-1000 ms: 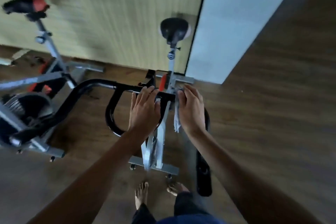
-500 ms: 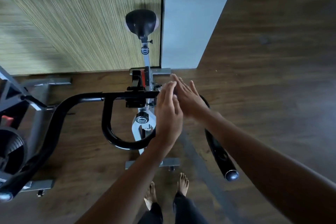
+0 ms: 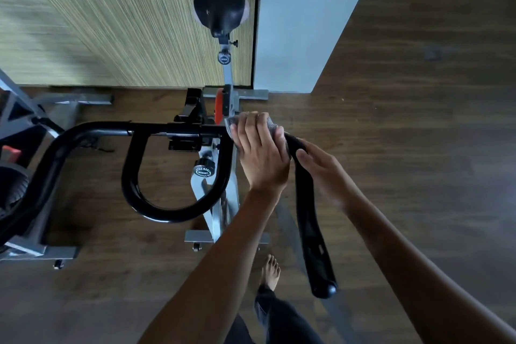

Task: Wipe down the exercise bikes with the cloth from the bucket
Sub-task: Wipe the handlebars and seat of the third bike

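An exercise bike stands below me, with a black saddle (image 3: pixel 219 11) at the far end and a black looped handlebar (image 3: pixel 173 212) close to me. A grey cloth (image 3: pixel 229 126) is draped over the handlebar's crossbar just right of the stem. My left hand (image 3: pixel 261 153) lies on top of it, fingers and thumb curled over cloth and bar; only the cloth's edges show. My right hand (image 3: pixel 324 173) rests against the right handlebar horn (image 3: pixel 310 220), fingertips touching the black tube. No bucket is in view.
A second exercise bike (image 3: pixel 25 131) stands close on the left, partly cut off. A wood-grain wall panel (image 3: pixel 125 22) and a white wall (image 3: pixel 296 22) rise behind the saddle. Dark wooden floor (image 3: pixel 418 148) spreads to the right. My bare foot (image 3: pixel 270 271) is by the bike's front stabiliser.
The cloth has passed from my right hand to my left hand, which now covers it on the crossbar. My right hand has dropped onto the right horn. The view shifted right.
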Available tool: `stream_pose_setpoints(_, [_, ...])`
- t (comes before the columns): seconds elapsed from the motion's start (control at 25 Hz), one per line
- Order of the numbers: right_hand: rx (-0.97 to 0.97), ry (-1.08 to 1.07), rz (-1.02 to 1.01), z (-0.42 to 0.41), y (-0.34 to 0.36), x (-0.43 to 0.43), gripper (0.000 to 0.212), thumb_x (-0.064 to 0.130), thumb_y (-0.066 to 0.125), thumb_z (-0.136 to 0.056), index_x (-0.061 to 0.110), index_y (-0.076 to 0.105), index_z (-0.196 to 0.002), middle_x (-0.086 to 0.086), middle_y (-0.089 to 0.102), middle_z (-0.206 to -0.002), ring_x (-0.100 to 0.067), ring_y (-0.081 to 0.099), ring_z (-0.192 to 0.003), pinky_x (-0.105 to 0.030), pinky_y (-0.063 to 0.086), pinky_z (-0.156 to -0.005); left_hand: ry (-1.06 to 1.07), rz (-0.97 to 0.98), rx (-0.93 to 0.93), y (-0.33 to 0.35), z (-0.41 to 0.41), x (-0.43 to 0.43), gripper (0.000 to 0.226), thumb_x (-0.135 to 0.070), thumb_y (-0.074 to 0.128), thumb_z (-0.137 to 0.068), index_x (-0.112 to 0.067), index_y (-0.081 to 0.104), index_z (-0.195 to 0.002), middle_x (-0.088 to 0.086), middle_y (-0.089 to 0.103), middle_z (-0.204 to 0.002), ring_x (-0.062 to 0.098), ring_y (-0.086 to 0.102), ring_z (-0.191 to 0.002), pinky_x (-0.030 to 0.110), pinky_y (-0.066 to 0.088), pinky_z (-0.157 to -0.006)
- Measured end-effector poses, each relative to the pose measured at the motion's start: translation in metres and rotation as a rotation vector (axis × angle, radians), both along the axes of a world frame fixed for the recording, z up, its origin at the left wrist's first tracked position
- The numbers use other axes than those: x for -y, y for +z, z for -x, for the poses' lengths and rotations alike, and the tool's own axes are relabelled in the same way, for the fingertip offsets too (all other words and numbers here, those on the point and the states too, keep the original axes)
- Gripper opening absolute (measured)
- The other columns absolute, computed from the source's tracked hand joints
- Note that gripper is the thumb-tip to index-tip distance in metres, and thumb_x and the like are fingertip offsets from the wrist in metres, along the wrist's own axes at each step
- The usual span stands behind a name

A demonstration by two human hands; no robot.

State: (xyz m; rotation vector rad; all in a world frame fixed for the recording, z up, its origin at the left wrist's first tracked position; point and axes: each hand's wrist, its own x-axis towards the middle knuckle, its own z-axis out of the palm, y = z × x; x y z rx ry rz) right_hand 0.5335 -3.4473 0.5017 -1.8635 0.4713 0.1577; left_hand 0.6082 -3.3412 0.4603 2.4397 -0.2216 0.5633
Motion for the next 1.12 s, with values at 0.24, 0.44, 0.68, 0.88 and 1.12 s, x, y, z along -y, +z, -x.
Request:
stream_pose_setpoints(0.24, [0.109, -0.099, -0.078, 0.016, 0.011, -0.02, 0.039, 0.014, 0.041, -0.105, 0.041, 0.06, -0.125, 0.021, 0.066, -0.125, 0.0, 0.055, -0.126, -0.03, 0.037, -0.113, -0.318, -0.052, 0.205, -0.028, -0.01, -0.027, 0.046, -0.035, 0.027, -0.106, -0.007, 0.046, -0.136, 0.016, 0.055, -0.138, 0.027, 0.036, -0.138, 0.038, 0.007, -0.124])
stream_pose_setpoints(0.44, [0.005, -0.192, 0.01, 0.036, 0.018, -0.034, 0.05, 0.039, 0.048, -0.092, 0.037, 0.05, -0.142, 0.011, 0.062, -0.133, -0.004, 0.057, -0.122, -0.039, 0.041, -0.111, -0.447, -0.066, 0.218, -0.032, -0.004, -0.021, 0.052, -0.04, 0.021, -0.105, -0.007, 0.044, -0.139, 0.015, 0.052, -0.142, 0.028, 0.034, -0.141, 0.039, 0.004, -0.123])
stream_pose_setpoints(0.68, [-0.136, -0.336, 0.097, 0.057, 0.053, -0.061, 0.042, 0.033, 0.061, -0.097, 0.039, 0.054, -0.138, 0.01, 0.066, -0.124, -0.008, 0.066, -0.1, -0.036, 0.051, -0.091, -0.57, -0.091, 0.291, -0.036, -0.013, -0.026, 0.053, -0.038, 0.014, -0.106, -0.012, 0.039, -0.145, 0.01, 0.049, -0.148, 0.021, 0.027, -0.145, 0.036, -0.001, -0.121])
stream_pose_setpoints(0.88, [-0.207, -0.451, 0.196, 0.071, 0.076, -0.073, 0.023, 0.044, 0.064, -0.09, 0.032, 0.075, -0.106, -0.002, 0.076, -0.094, -0.016, 0.07, -0.082, -0.038, 0.055, -0.082, -0.777, 0.089, 0.256, -0.033, -0.006, -0.024, 0.065, -0.044, 0.013, -0.105, -0.004, 0.049, -0.139, 0.014, 0.051, -0.144, 0.028, 0.036, -0.139, 0.038, 0.005, -0.123])
stream_pose_setpoints(1.12, [-0.036, -0.967, 0.487, 0.094, 0.077, -0.127, 0.027, 0.036, 0.061, -0.091, 0.017, 0.075, -0.08, -0.005, 0.074, -0.078, -0.019, 0.069, -0.08, -0.034, 0.055, -0.077, -1.187, 0.327, 0.291, -0.027, -0.007, -0.029, 0.052, -0.028, 0.022, -0.104, -0.003, 0.054, -0.135, 0.013, 0.052, -0.144, 0.028, 0.042, -0.138, 0.058, 0.022, -0.117])
